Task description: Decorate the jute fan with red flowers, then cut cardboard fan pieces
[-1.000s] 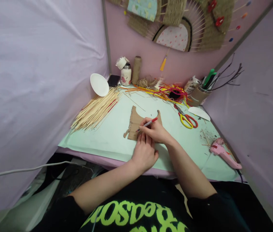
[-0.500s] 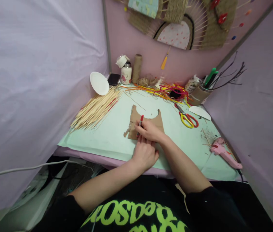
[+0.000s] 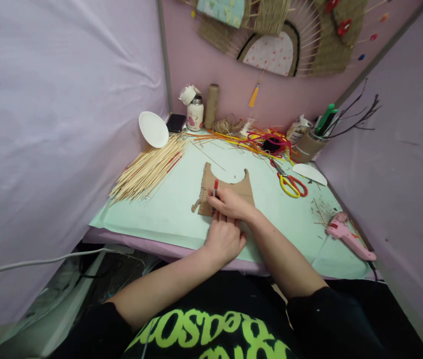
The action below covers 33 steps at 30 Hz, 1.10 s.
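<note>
A piece of brown cardboard (image 3: 244, 188) with a round bite cut from its far edge and a ragged left side lies flat on the table. My right hand (image 3: 228, 203) rests over its middle, fingers closed round a marker (image 3: 216, 185) with a red end, held nearly upright. The marker's tip is hidden behind my hands. My left hand (image 3: 225, 240) lies at the near edge of the cardboard, fingers stretched forward and pressing down, their tips partly under my right hand.
Thin wooden sticks (image 3: 147, 172) and a white paper plate (image 3: 153, 129) lie to the left. Scissors (image 3: 288, 182) and a pink glue gun (image 3: 349, 237) are on the right. Along the back stand a bottle (image 3: 195, 114), coloured cords (image 3: 271, 142) and a pen holder (image 3: 311, 146).
My right hand has shifted slightly left with the marker, which now stands more upright. The cardboard and my left hand have stayed in place.
</note>
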{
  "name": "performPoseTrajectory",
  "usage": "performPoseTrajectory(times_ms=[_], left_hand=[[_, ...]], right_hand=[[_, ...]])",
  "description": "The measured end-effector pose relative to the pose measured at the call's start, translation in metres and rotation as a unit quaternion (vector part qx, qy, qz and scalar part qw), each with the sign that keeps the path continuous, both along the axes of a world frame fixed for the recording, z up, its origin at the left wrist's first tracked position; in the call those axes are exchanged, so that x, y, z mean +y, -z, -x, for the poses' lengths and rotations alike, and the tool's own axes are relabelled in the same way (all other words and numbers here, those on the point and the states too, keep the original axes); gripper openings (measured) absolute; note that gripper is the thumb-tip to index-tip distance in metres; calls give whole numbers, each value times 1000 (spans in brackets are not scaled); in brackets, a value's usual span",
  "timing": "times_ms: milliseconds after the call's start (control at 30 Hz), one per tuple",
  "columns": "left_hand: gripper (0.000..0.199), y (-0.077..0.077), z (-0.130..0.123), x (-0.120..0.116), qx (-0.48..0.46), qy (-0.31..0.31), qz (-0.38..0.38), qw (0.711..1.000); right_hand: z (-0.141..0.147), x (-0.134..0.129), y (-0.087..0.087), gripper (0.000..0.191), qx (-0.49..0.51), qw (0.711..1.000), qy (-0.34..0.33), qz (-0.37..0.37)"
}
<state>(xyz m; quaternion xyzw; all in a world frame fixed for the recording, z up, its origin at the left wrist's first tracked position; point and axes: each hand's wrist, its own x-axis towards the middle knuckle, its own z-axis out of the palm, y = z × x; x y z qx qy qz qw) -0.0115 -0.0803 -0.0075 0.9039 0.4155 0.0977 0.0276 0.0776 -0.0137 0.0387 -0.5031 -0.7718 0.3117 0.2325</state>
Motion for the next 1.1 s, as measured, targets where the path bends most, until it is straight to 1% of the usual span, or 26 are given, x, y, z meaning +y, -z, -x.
performPoseTrajectory(times_ms=[267,367,467,733,900,1100], left_hand=[[54,1,0,0,-2,-1,-1,1000],[56,2,-1,0,-6,-1,-5,1000],[59,2,-1,0,-10,-9,-14,1000],[66,2,-1,0,-12,-6,-26,1000],[68,6,-1,0,-25,-8,-27,999],[68,6,-2,0,-17,-10,-37,999]], right_hand=[[1,1,-2,23,-3,1000,-13,-4],[-1,2,-1,21,13,1000,-22,-4],[-5,6,2,22,29,999,-21,-7],[-18,14,10,21,52,998,12,-27],[-25,13,12,22,64,997,43,-24],[-32,7,11,22,114,991,65,3]])
